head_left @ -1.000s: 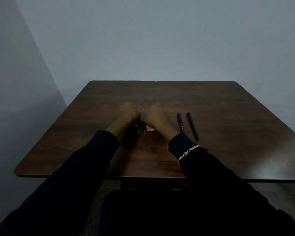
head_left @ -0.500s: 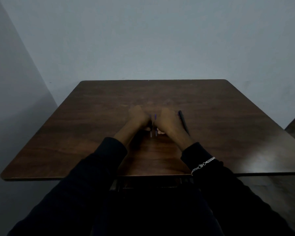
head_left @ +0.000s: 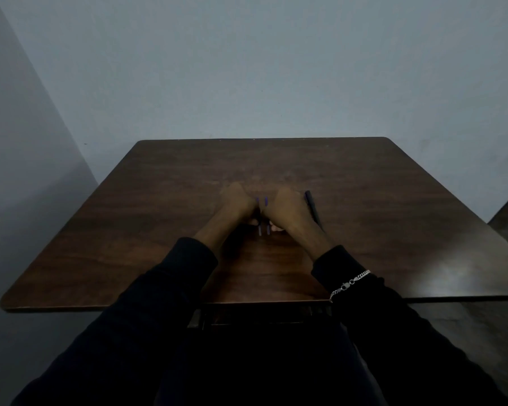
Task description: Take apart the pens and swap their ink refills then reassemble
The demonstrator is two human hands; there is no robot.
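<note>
My left hand [head_left: 237, 205] and my right hand [head_left: 288, 209] rest side by side on the middle of the dark wooden table [head_left: 159, 230], fingers curled. Each hand holds one thin purple refill: the left refill [head_left: 259, 230] and the right refill [head_left: 267, 229] stand parallel, their ends showing above and below the fists. A black pen [head_left: 313, 208] lies on the table right beside my right hand, partly hidden by it. The scene is dim and the pen parts inside the fists are hidden.
The table stands against a plain grey wall [head_left: 247, 68] in a corner. A silver bracelet [head_left: 349, 284] hangs on my right wrist over a dark sleeve. The table's near edge [head_left: 100, 307] lies just below my forearms.
The view has shifted, so my hands sit more to the centre. A second black pen seen to the right a second ago is out of sight behind my right hand. The hands' grip looks unchanged.
</note>
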